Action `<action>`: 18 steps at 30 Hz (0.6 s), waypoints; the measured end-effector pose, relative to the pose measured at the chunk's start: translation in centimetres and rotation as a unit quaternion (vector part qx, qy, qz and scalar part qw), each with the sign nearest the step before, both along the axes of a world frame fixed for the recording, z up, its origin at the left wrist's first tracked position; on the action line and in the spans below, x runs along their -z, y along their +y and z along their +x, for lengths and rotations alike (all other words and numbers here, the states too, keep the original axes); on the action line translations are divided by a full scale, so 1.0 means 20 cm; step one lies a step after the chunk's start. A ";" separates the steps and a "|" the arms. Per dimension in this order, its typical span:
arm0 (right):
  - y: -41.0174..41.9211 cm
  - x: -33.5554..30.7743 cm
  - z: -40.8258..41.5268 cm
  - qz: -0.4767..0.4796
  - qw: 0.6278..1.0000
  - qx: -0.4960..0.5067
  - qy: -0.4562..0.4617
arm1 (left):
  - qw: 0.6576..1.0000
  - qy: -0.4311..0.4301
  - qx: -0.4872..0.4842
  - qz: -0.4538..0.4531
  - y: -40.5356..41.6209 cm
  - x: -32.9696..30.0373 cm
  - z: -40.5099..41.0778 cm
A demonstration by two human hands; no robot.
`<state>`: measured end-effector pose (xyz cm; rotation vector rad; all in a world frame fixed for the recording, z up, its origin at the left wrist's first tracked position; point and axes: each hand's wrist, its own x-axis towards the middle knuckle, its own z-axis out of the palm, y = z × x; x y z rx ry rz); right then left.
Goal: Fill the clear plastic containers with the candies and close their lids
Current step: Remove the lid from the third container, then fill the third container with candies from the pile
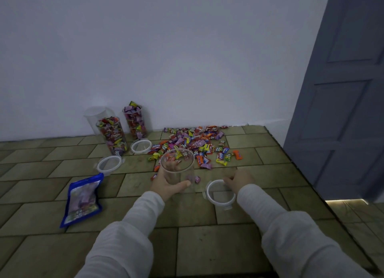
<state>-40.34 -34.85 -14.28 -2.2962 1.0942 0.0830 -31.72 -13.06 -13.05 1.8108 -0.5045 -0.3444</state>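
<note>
Candies (pixel 193 142) lie heaped on the floor (pixel 207 246) by the far wall. Left hand (pixel 168 183) grips an empty clear container (pixel 177 169); right hand (pixel 239 181) curls on a lid's (pixel 220 193) rim, near right.

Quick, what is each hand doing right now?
Left hand: grips the empty clear container.
Right hand: fingers touch the lid on the floor; grip unclear.

candies (pixel 193 144) multicoloured | bag (pixel 83 198) blue | floor (pixel 207 246) olive brick-patterned | sleeves (pixel 133 232) white
</note>
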 end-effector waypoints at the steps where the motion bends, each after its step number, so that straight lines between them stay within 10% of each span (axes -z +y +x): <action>1: 0.00 0.00 0.01 -0.008 1.000 -0.006 0.009 | 1.000 0.006 0.002 0.009 0.00 -0.02 -0.01; 10: 0.02 -0.14 0.07 -0.082 0.994 -0.072 -0.028 | 0.972 -0.026 0.127 0.195 0.15 -0.16 0.13; 18: 0.01 -0.26 0.39 -0.088 0.980 -0.150 -0.095 | 0.957 -0.093 0.054 0.270 0.12 -0.14 0.43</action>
